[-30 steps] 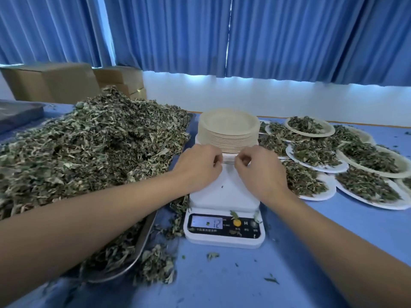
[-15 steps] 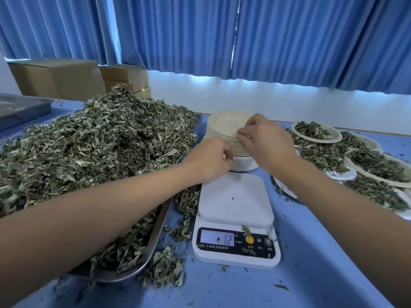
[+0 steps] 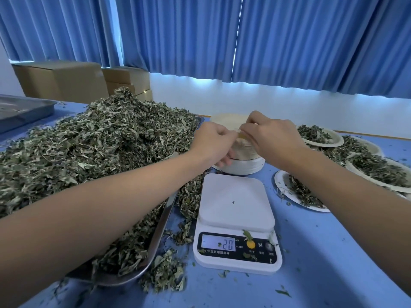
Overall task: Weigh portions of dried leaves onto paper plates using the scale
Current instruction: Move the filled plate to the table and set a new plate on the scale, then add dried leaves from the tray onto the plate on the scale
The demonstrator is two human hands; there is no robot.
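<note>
plates of pressed paper weigh almost nothing and flex at the rim. nested this tight they cling together, so the sensible hold is a fingertip pinch on the thin edge, peeling one free rather than lifting from above.

the stack of paper plates stands on the blue table just behind the scale, which has a crumb of leaf on its platform. both hands are at the stack's near upper edge. the left hand is curled in against the side, its lower fingers touching the stack. the right hand reaches over the top plate from the right, thumb and forefinger closed on its rim. the fingertips meet in a blurred patch. it looks as if both hands pinch the same rim, but i cannot say whether one plate or several is caught.

dried leaves heap on the metal tray to the left, and filled plates lie to the right.
</note>
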